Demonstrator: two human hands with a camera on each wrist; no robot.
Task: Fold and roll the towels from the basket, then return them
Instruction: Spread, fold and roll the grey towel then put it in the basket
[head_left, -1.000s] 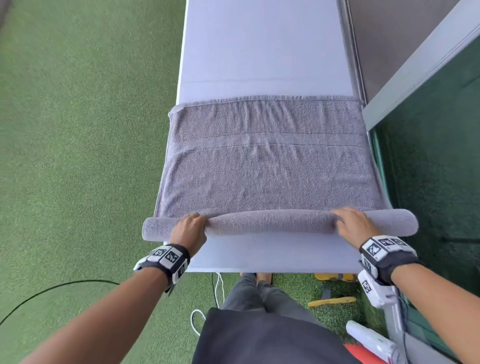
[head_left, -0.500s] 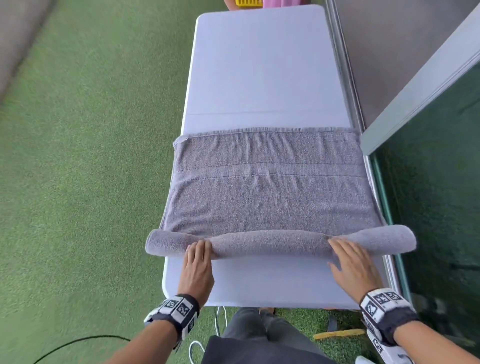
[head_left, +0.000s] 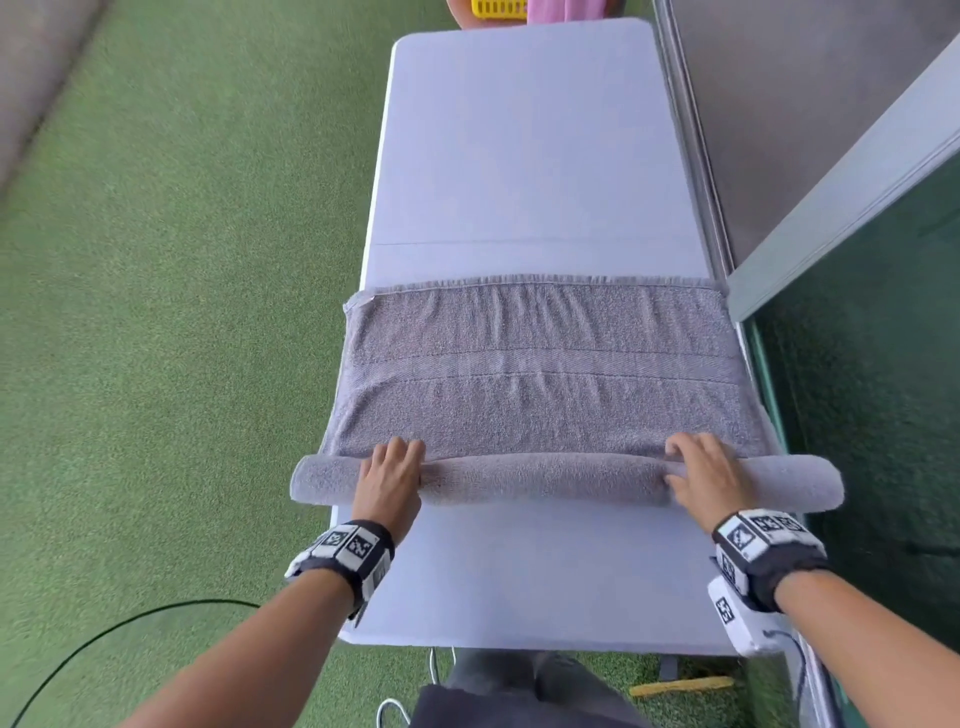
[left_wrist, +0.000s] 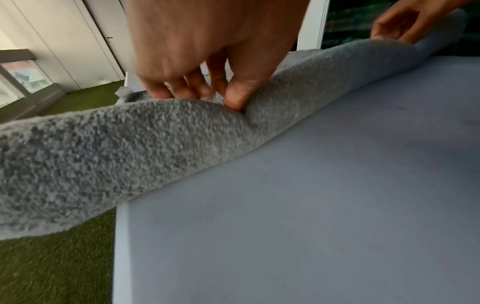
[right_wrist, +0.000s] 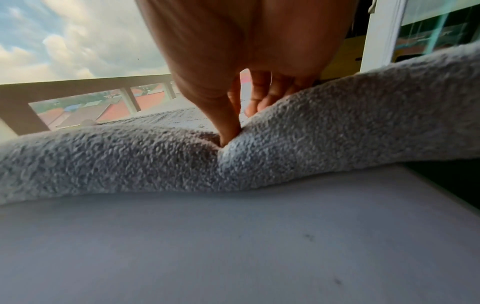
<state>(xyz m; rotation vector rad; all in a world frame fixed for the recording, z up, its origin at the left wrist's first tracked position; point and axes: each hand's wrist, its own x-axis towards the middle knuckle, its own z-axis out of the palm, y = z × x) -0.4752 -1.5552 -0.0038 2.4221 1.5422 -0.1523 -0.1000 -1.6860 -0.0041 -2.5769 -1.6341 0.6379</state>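
Right now the towel (head_left: 550, 374) lies across the worktop (head_left: 524, 156) with its rolled part nearest you, the roll's long axis running left to right and both ends overhanging the worktop's sides. Your left hand (head_left: 390, 480) and right hand (head_left: 707, 475) each sit on top of the roll, fingers curled over its far side and thumb dug into the near side. Both are about equally near, and the flat, unrolled cloth lies straight ahead of them, so I judge the next push goes away from you.

— Where's the head camera?
— Above, looking steeply down the counter (head_left: 524, 156).
— The wrist ones?
— Low, close behind each hand; both see the towel (left_wrist: 161, 131) roll and counter.
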